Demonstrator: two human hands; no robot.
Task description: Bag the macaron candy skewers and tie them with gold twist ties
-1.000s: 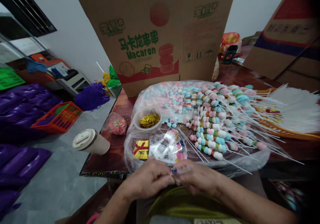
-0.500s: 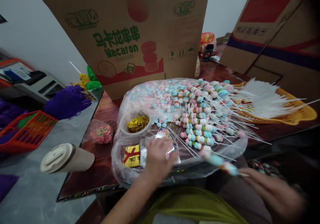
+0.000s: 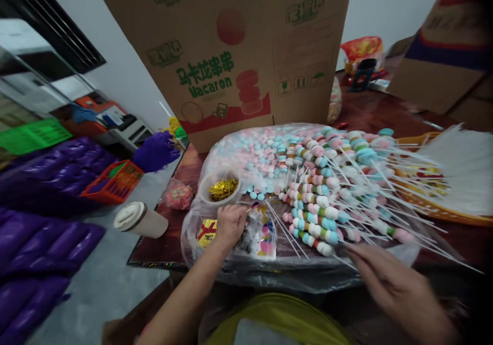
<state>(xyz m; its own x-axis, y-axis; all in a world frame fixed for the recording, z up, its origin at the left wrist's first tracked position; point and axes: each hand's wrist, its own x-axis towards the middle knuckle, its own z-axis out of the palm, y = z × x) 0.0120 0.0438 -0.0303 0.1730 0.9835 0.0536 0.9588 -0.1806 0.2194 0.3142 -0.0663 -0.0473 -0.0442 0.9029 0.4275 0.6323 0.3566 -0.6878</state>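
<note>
My left hand is closed, its fingertips pinching the upper edge of a clear printed plastic bag. Beside that hand lies a yellow twist-tie packet, partly covered. Just beyond is a white bowl of gold twist ties. My right hand, blurred, reaches out with extended fingers beside the nearest marshmallow skewer. That skewer rests at the front of a pile of pink, white and blue marshmallow skewers. Its bare stick passes close to my fingertips; no grip on it shows.
Loose marshmallows lie on the plastic sheet behind the bowl. A tall cardboard box stands at the back. White sticks fill an orange basket at right. A lidded cup tilts at the table's left edge.
My right hand's skewer now lies at the front of the pile. My left hand has shifted to the bag's upper edge, and more of the bag's print shows. The view has swung left.
</note>
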